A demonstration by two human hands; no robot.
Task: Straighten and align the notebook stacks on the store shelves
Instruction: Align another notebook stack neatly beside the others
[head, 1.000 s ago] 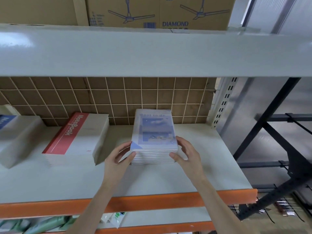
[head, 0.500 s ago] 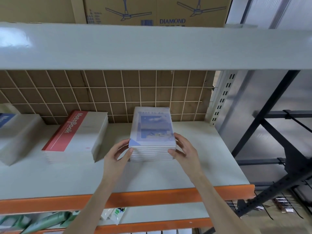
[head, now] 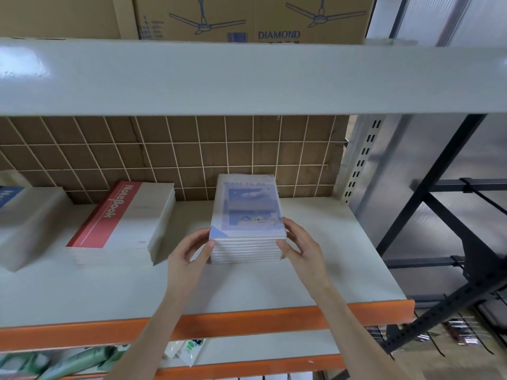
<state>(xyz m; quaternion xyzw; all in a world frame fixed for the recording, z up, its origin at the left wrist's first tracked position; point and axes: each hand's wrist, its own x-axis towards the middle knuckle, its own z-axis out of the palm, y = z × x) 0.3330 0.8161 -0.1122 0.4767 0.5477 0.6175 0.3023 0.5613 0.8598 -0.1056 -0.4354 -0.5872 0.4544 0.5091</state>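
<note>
A: Since a second ago, nothing much has shifted: both hands stay clamped on the same stack, which sits in the same spot on the shelf.

B: Count of stacks?

A: Three on this shelf (head: 315,275). Blue-covered stack (head: 248,215) right of centre; red-spined stack (head: 129,220) marked "NoteBook" well to its left; third stack (head: 24,223) at the far left, partly cut off, blurred.

B: Hands?

A: Two. Left hand (head: 186,256) grips the near left corner of the blue-covered stack, thumb on the front edge, fingers curled along the left side. Right hand (head: 300,246) grips the near right corner likewise, fingers curled on the right side. Both forearms reach up and forward over the orange shelf lip (head: 247,322).

B: Stack state?

A: Flat on the shelf, far end close to the wire grid (head: 164,154). Edges look roughly flush.
</note>
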